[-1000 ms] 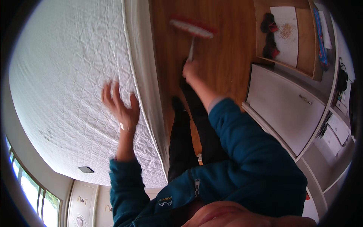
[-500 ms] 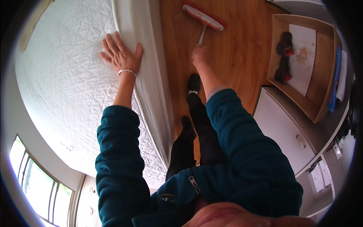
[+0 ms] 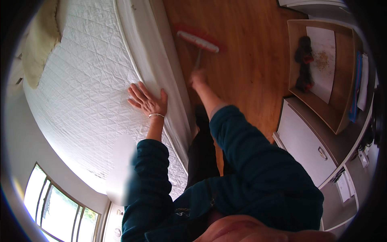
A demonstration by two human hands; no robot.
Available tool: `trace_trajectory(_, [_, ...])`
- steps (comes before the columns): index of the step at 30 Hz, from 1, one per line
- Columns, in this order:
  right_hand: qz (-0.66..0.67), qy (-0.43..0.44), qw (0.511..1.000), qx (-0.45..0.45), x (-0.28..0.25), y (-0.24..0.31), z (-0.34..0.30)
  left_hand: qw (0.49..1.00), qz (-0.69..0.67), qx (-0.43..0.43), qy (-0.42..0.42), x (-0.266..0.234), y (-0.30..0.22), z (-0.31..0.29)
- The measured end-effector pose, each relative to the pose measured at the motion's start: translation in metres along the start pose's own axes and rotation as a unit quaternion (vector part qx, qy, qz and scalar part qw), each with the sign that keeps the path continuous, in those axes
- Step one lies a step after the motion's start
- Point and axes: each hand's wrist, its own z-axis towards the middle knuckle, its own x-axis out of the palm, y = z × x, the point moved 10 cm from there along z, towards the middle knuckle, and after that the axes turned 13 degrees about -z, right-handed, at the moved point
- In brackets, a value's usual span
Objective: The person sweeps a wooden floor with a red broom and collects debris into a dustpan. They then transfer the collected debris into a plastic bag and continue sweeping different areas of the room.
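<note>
My left hand point(image 3: 148, 100) lies on the edge of a white quilted mattress point(image 3: 92, 80), fingers spread and palm down, a pale bracelet round the wrist. My right hand point(image 3: 198, 78) is closed round the grey handle of a brush point(image 3: 198, 41) with a long white head and red bristles. The brush, blurred by motion, is over the wooden floor point(image 3: 238, 72), close to the side of the bed. The handle's end is hidden in my fist.
An open cardboard box point(image 3: 340, 80) on the right holds dark objects with red parts and a white sheet with brown crumbs. Under it stands a white-fronted cabinet point(image 3: 302, 141). A yellowish pillow point(image 3: 42, 44) lies at the bed's far left, and a window point(image 3: 60, 205) shows at lower left.
The brush and my right hand have moved left and nearer to me, toward the bed. My left hand appears further right and nearer, still on the mattress edge. The view has shifted, showing more pillow.
</note>
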Motion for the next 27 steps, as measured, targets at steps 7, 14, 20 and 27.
trace_trajectory(7, [0.172,0.071,0.982,-0.011,-0.005,0.124,0.03,1.0,-0.012,0.001,0.002,-0.002,0.0,0.002])
trace_trajectory(14, [0.148,0.048,0.988,0.012,0.083,0.165,0.021,0.999,-0.028,0.01,0.02,0.001,0.005,0.001])
trace_trajectory(20, [0.11,0.036,0.993,-0.01,0.081,0.256,0.083,0.987,-0.08,-0.025,0.134,-0.021,-0.002,0.027])
trace_trajectory(27, [-0.001,0.081,0.997,0.005,0.093,0.276,0.054,0.968,-0.233,0.092,0.009,-0.074,-0.033,0.292])
